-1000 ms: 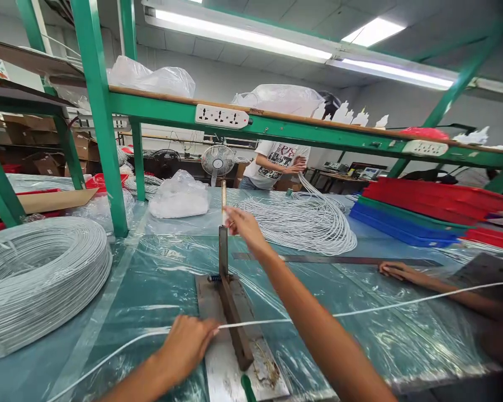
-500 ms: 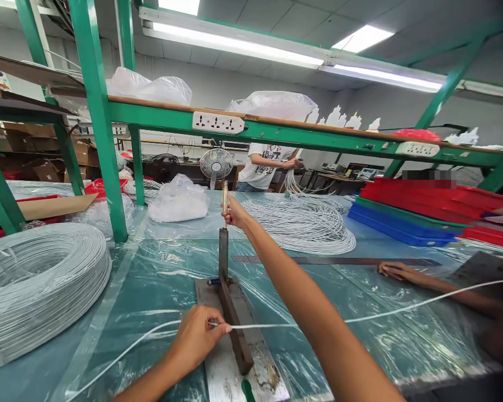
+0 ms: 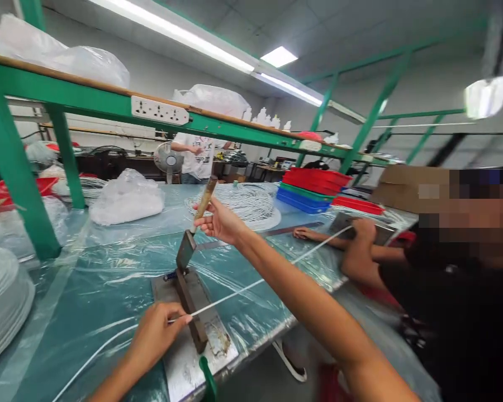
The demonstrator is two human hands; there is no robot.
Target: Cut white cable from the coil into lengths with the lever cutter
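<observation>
My left hand (image 3: 158,332) pinches a white cable (image 3: 238,291) beside the narrow steel bed of a lever cutter (image 3: 188,308). The cable lies across that bed and runs off to the right, under my forearm. My right hand (image 3: 223,220) has its fingers round the wooden handle (image 3: 205,202) of the cutter, and the blade arm (image 3: 186,251) is raised and tilted. On the left, a loose length of cable trails from my left hand to the table's front. A co-worker's hand (image 3: 364,229) at the right is at the cable's far end.
A large coil of cable (image 3: 4,301) sits at far left, and a cable pile (image 3: 243,206) lies behind the cutter. A steel ruler (image 3: 287,229) rests on the plastic-covered table. Stacked red and blue trays (image 3: 305,192) stand beyond. The co-worker (image 3: 436,312) is close at right.
My view has turned right, bringing the co-worker into sight. The cutter's lever now tilts more to the right, my right hand still on it. My left hand keeps hold of the cable.
</observation>
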